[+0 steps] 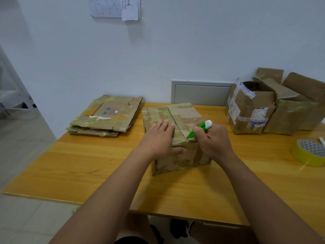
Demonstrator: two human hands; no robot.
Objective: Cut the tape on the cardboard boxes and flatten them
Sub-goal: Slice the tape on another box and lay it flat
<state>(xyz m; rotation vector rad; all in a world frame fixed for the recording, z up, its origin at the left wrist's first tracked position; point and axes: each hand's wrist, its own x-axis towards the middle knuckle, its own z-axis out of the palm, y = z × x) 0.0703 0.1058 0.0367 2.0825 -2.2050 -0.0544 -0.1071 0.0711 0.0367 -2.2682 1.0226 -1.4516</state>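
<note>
A taped cardboard box stands in the middle of the wooden table. My left hand lies flat on the box's top left flap, thumb over the near edge. My right hand grips a green and white box cutter, its tip at the near end of the centre seam between the top flaps. The seam shows as a dark slit running away from me.
A stack of flattened boxes lies at the back left of the table. Several upright boxes stand at the back right. A roll of yellow tape and a white marker sit near the right edge.
</note>
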